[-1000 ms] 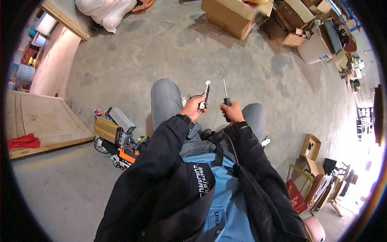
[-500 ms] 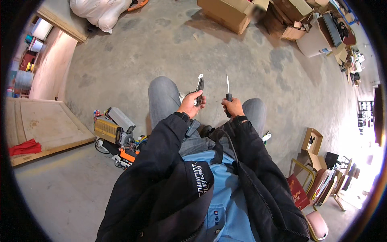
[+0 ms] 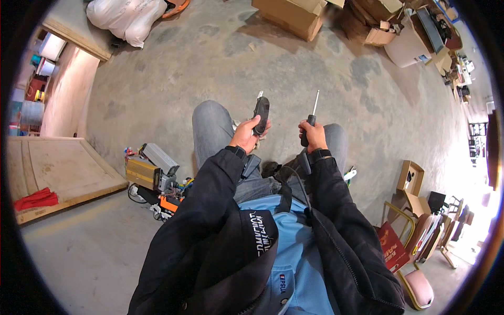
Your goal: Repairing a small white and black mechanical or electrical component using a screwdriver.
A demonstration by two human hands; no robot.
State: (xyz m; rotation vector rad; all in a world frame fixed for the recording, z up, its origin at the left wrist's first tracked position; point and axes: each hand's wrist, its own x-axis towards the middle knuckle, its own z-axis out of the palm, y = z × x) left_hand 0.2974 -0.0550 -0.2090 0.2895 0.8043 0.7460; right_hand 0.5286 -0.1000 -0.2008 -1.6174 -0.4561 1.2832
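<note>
My left hand (image 3: 246, 133) grips a long black part (image 3: 261, 114) with a pale metal tip sticking out above it, held just inside my left knee. My right hand (image 3: 315, 136) is closed round the black handle of a screwdriver (image 3: 315, 105) whose thin shaft points upward, near my right knee. A gap separates the two held things. Beside my left leg on the floor lie silver (image 3: 163, 157) and gold (image 3: 142, 172) metal casings with tangled wires and an orange piece (image 3: 170, 203).
A wooden panel (image 3: 68, 157) with red cloth (image 3: 37, 199) lies at left. A white sack (image 3: 123, 21) and cardboard boxes (image 3: 286, 16) stand ahead on the concrete floor (image 3: 173, 73). An open small box (image 3: 410, 175) and folding chairs (image 3: 415, 283) are at right.
My right hand has moved rightward and upward with the screwdriver, widening the gap. My left hand has risen slightly and turned the part so more of its black side shows.
</note>
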